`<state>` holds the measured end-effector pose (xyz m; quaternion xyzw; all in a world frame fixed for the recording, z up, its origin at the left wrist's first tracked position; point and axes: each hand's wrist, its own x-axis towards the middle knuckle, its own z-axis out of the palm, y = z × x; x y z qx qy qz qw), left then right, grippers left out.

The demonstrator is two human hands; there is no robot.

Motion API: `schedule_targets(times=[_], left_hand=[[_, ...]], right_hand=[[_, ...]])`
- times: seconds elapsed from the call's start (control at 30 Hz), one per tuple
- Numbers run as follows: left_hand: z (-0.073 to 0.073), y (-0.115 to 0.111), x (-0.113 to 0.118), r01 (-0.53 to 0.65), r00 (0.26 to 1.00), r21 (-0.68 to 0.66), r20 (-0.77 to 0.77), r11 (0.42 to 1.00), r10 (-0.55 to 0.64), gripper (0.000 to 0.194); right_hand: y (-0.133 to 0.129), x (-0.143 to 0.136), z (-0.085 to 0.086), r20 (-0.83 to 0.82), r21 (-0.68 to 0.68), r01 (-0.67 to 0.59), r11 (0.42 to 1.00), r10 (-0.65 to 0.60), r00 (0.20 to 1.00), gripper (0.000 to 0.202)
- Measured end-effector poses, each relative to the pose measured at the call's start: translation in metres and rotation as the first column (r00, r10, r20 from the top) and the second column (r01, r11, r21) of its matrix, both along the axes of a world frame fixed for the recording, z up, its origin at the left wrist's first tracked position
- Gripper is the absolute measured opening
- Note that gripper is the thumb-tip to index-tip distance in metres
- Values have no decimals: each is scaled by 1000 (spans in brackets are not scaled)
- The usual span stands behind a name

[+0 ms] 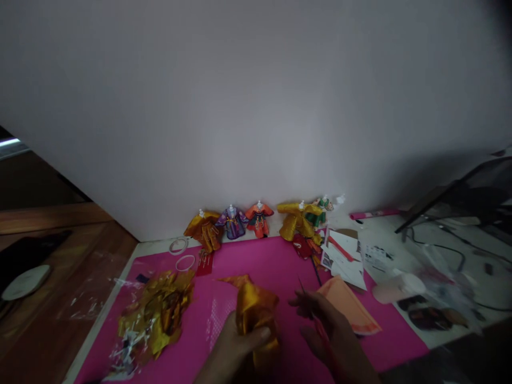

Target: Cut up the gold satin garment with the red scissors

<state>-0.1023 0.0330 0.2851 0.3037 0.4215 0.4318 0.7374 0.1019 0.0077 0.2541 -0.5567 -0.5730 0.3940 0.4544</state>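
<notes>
The left hand (240,344) grips gold cloth (255,300); the right hand (334,320) holds scissors (321,332) (they look pointed), which may snag loose folds.

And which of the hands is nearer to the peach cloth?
Right. The right hand is close beside the peach cloth, on its left; the left hand is farther left, holding the gold fabric.

We hold 1 creased, shiny golden cloth (253,300) in our left hand (236,341); 1 red-handled tool (321,329) slants, slim tip forward, in our right (331,316).
</notes>
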Motion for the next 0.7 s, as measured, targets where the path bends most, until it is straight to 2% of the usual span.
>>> schedule_targets(times=[0.13, 0.23, 0.3, 0.47, 0.63, 0.7], left_hand=[[1, -1, 6, 250, 968, 44, 23, 967, -251, 32], [5, -1, 6, 324, 945, 50, 14, 945, -325, 28], [6, -1, 4, 358, 933, 74, -2, 931, -359, 30], [6, -2, 1, 386, 922, 74, -40, 920, -384, 26], [-6, 0, -4, 354, 935, 73, 9, 933, -355, 49], [-10, 2, -10, 347, 938, 76, -36, 935, -345, 49]], right_hand=[[5, -11, 18, 160, 73, -133, 988, 120, 980, 40], [8, -14, 23, 160, 144, -230, 962, 207, 965, 39], [10, -17, 25, 106, 148, -247, 958, 233, 967, 36], [11, -24, 33, 15, -22, -194, 981, 194, 981, 26], [12, -19, 34, -118, -118, -207, 971, 194, 974, 30], [14, -14, 31, -142, -167, -235, 957, 213, 967, 33]])
